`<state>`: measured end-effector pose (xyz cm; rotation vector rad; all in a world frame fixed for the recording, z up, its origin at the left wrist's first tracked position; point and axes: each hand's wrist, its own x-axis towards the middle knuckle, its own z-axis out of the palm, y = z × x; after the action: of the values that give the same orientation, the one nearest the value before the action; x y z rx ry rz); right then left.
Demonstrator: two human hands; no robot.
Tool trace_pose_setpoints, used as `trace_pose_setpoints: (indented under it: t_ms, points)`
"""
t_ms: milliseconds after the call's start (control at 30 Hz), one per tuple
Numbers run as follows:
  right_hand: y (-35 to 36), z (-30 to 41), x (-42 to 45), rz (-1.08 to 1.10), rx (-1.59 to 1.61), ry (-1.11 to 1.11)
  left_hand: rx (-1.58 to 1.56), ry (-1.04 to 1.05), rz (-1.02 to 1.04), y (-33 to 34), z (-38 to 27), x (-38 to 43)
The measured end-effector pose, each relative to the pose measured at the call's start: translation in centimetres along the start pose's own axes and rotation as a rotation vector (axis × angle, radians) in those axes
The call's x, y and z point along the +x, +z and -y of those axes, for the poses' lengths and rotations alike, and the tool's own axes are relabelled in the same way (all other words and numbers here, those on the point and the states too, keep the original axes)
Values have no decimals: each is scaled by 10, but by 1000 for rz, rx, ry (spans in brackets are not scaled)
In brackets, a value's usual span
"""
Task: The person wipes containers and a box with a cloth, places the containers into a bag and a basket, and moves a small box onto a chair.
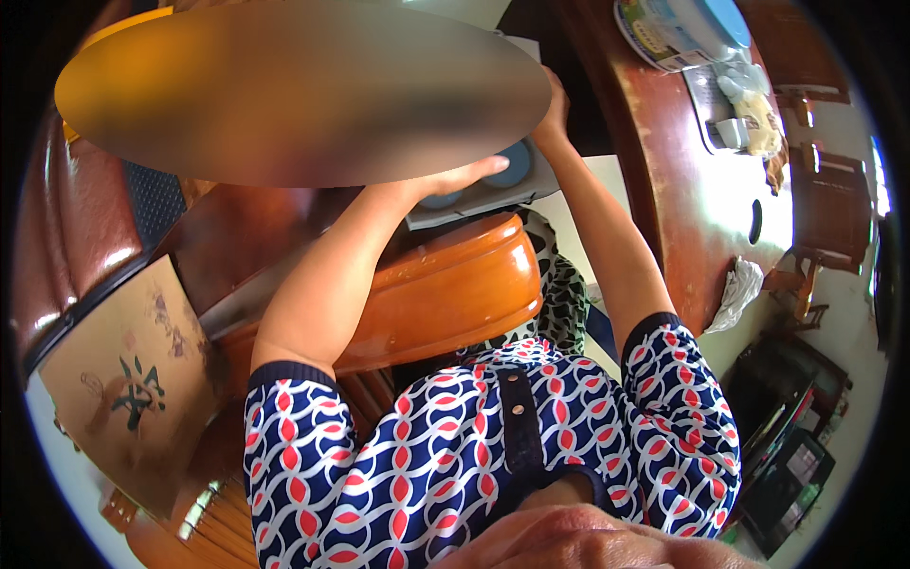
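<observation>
A grey box-like object (483, 206) with round blue parts (513, 165) is before me, just beyond a varnished wooden armrest (448, 284). Its upper part is lost behind a large blurred patch. My left hand (444, 181) reaches in from the left, one digit stretched across the object by the blue rounds; its other fingers are hidden by the blur. At the object's right side is my right hand (554, 117), with its fingers mostly covered too. Whether either hand grips the object cannot be made out.
On the right, a reddish wooden table (654, 142) bears a large plastic tub (682, 32), a metal tray (704, 107), plastic bags (757, 117) and a crumpled white cloth (739, 291). To the left stand a cardboard box (135, 384) with writing and a brown leather seat (85, 206).
</observation>
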<state>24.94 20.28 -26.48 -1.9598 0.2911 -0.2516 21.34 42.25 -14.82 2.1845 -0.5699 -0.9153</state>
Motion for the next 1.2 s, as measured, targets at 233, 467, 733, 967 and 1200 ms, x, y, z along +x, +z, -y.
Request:
trace_pose_setpoints:
  t_ms: [233, 467, 733, 967, 1200]
  points:
    - [-61, 160, 51, -214, -348, -824, 48, -26, -7, -8, -18, -14]
    - [-226, 243, 144, -505, -913, -528, 15, 71, -83, 1, -6, -4]
    - [-223, 237, 174, 182, -824, -35, -1, 34, -190, -12, 14, 2]
    - [-211, 265, 101, 324, -1123, -342, 39, -76, -162, -19, 4, -6]
    - [-204, 238, 13, 409, -793, -628, -68, 45, -288, -18, 3, -3]
